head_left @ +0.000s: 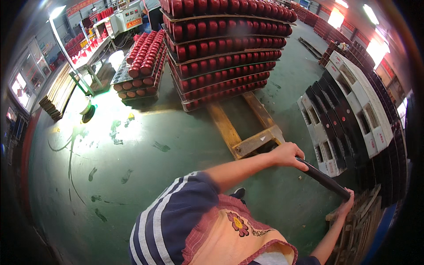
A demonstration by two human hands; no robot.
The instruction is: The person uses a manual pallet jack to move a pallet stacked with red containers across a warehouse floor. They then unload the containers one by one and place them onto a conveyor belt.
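Observation:
My left hand [289, 155] is closed round the near end of a black bar handle [324, 177]. At the bar's other end, to the right, my right hand [346, 202] grips it too. Beyond my left hand lies a worn yellow pallet jack [225, 130], its two forks running under a tall load. That load is a stack of dark red rounded pieces [229, 57] in several layers, with thin boards between them. My left forearm hides part of the jack's near end and the joint between handle and jack.
On the right stand stacked black and white plastic pallets [344, 110], with wooden pallets [360, 221] near my right arm. A lower stack of red pieces [143, 66] is left of the load. Farther left are a white bucket [84, 106], boards [59, 90] and a machine [128, 20] with a person behind.

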